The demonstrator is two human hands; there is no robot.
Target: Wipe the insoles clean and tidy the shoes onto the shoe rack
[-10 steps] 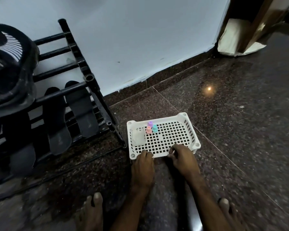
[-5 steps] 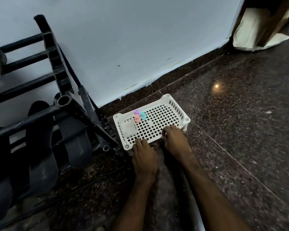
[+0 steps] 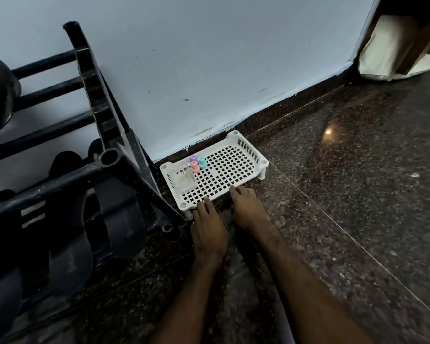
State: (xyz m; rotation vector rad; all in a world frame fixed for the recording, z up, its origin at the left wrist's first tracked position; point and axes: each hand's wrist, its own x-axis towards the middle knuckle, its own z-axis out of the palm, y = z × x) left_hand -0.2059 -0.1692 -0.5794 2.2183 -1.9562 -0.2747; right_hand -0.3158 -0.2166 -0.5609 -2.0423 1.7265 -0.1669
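Tray (image 3: 236,135) beside shoe rack (image 3: 94,95), left hand (image 3: 209,234), right hand (image 3: 248,212) at its rim

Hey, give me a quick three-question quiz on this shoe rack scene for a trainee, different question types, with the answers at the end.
1. True or false: the left hand and the right hand both touch the near rim of the white mesh tray.
2. How many small coloured bottles stand in the tray? A two, B three, C five.
3. Fill the gap: in this view the black shoe rack stands to the ____ of the tray.
Key: 1 true; 2 B; 3 left.
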